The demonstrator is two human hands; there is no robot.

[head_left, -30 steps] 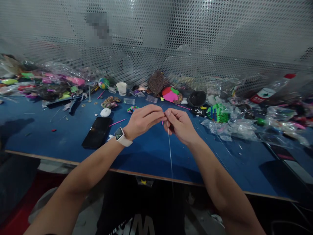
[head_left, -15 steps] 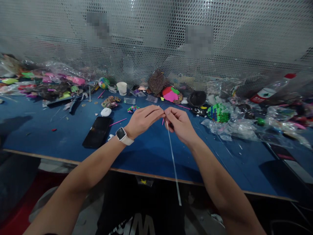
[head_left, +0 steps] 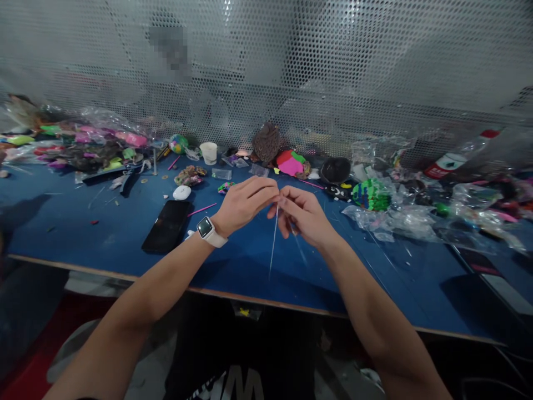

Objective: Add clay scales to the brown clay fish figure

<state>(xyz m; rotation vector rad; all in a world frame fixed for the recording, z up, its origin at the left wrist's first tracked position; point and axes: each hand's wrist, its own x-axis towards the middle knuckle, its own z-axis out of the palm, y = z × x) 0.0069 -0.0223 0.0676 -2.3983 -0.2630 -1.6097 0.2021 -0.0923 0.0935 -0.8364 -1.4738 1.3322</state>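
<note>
Above the table, my left hand (head_left: 246, 204), with a watch (head_left: 205, 227) on its wrist, meets my right hand (head_left: 303, 215) at the fingertips. Both pinch the upper end of a thin, pale, translucent strip (head_left: 273, 240), which hangs down and blurs toward its lower end. My right thumb and index finger are closed on it, while the other fingers curl loosely below. The left fingers are pressed together, and the exact spot where they grip is partly hidden. Behind the left hand lies a small multicoloured clay piece (head_left: 225, 188).
On the blue table (head_left: 237, 266) lie a black phone (head_left: 166, 226), a white earbud case (head_left: 182, 193) and a purple stick (head_left: 202, 209). Along the perforated metal panel (head_left: 258, 66) stand a paper cup (head_left: 209, 153), clay shapes, plastic bags (head_left: 410, 218) and a red-capped bottle (head_left: 462, 155).
The strip's hanging end has swung left and looks shorter; before, it reached past the table edge. My right hand's lower fingers have spread a little. The view has shifted slightly.
</note>
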